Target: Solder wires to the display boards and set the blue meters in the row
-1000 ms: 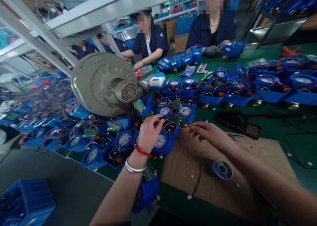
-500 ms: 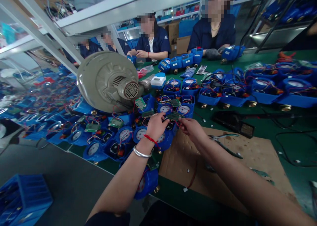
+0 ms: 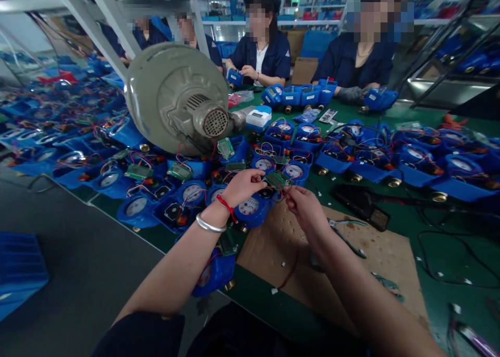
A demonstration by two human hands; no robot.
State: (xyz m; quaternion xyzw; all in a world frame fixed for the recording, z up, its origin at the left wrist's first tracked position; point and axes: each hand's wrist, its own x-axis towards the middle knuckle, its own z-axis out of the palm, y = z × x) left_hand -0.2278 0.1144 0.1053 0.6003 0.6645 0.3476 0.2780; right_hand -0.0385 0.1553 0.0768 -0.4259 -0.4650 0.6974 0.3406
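A green circuit board with a small display is raised over an open blue water meter. My left hand has its thumb and fingers closed at the board's left edge. At the board's lower right corner, my right hand pinches thin wires; the exact spot of the pinch is too small to make out. Beside the hands stand more blue meters with white dials, wires and loose boards, among them a meter just behind. Another blue meter sits below my left forearm.
A large grey-green blower stands on the left. Pliers lie on a cardboard sheet, and a black tool holder sits behind it. Rows of meters line the right. Co-workers sit across the green table.
The view has shifted, so the far side of the table shows higher and more to the right. My hands stay at the same board, whose display face now shows more clearly.
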